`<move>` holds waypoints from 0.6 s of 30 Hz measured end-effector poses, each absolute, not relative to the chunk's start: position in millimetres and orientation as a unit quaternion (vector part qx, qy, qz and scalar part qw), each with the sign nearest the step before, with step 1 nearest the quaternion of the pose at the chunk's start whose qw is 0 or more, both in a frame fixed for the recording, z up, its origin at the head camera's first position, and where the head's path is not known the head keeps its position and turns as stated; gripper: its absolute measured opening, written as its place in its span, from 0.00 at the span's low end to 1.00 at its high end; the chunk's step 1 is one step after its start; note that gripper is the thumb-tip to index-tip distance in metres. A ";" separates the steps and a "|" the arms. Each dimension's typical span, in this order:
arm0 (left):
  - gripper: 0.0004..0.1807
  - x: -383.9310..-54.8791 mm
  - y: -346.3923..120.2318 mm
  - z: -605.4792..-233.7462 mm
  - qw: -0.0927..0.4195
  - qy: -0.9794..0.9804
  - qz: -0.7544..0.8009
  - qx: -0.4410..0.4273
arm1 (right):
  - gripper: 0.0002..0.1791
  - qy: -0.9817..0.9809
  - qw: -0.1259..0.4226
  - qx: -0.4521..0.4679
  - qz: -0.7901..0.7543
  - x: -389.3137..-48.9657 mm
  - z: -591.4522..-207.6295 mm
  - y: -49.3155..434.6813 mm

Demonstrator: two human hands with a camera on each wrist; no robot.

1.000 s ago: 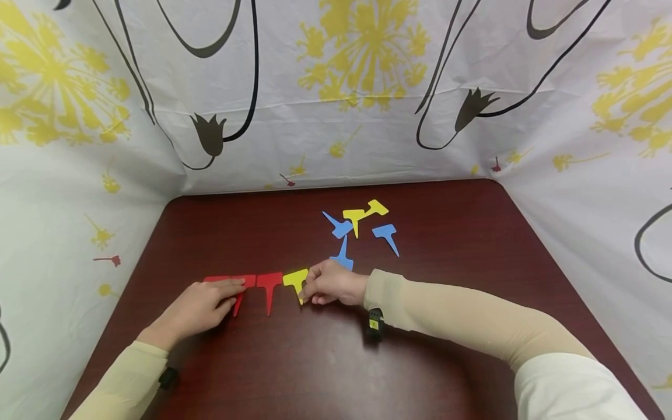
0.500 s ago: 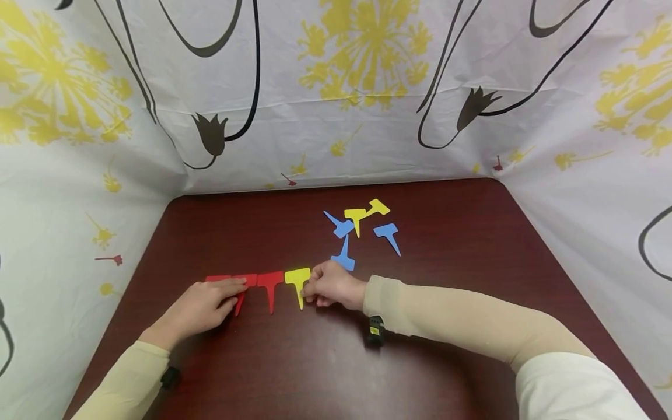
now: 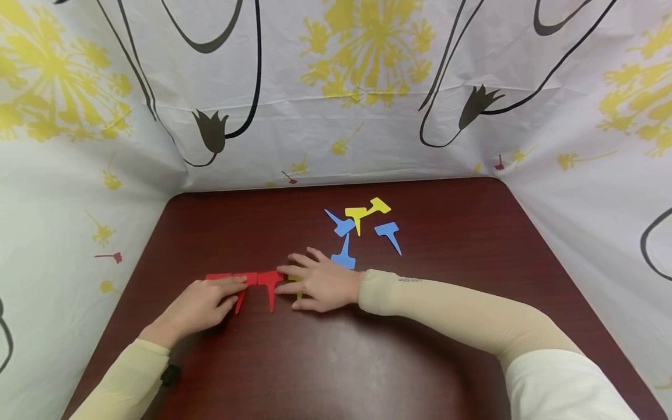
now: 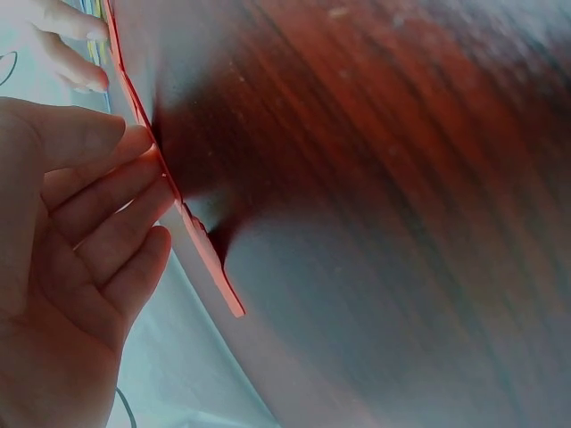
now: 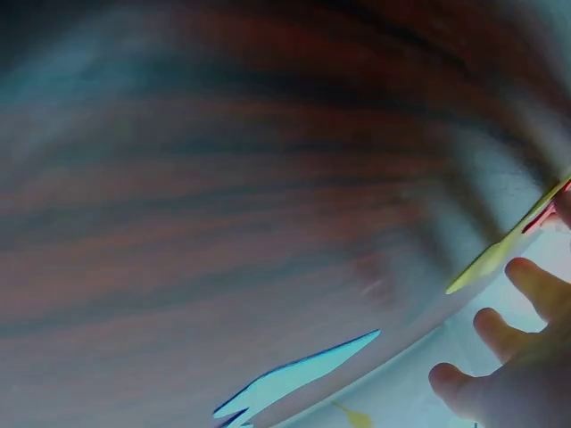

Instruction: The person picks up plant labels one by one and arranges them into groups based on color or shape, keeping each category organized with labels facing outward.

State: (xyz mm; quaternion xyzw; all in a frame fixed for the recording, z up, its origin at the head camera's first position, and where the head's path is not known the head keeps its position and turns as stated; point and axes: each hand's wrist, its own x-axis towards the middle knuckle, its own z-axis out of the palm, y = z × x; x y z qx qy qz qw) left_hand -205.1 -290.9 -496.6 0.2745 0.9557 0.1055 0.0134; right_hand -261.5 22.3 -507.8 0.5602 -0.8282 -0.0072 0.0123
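Three red T-shaped plant labels lie in a row, stems toward me. My left hand (image 3: 196,309) rests its fingertips on the middle red label (image 3: 252,279), beside the leftmost red label (image 3: 216,276). In the left wrist view, the fingers stretch to the edge of a red label (image 4: 211,254). My right hand (image 3: 326,283) spreads its fingers over a yellow plant label (image 3: 296,279) at the row's right end, covering most of it. Some of those fingertips reach the rightmost red label (image 3: 270,281). In the right wrist view, the yellow label (image 5: 486,260) lies flat below the spread fingers.
Beyond my right hand lie a blue label (image 3: 343,256), another blue label (image 3: 343,226) and a third blue label (image 3: 388,232). Two yellow labels (image 3: 356,214) touch near them. A patterned cloth (image 3: 278,134) walls in the dark red table (image 3: 325,361) at the back and sides.
My right hand has let go of the yellow label, which it was pinching at its right side, and now spreads flat over it. My left hand has stayed in place.
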 end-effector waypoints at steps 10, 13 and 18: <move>0.23 -204.3 -292.2 -495.1 0.016 0.955 0.102 0.277 | 0.32 -0.831 0.018 0.556 -0.003 -257.8 -510.8 19.4; 0.23 -204.4 -292.4 -494.8 0.016 0.955 0.104 0.278 | 0.31 -0.835 0.027 0.549 0.017 -258.1 -507.8 21.4; 0.23 -204.2 -291.6 -495.8 0.011 0.954 0.112 0.277 | 0.25 -0.850 0.070 0.521 0.044 -259.6 -505.1 34.5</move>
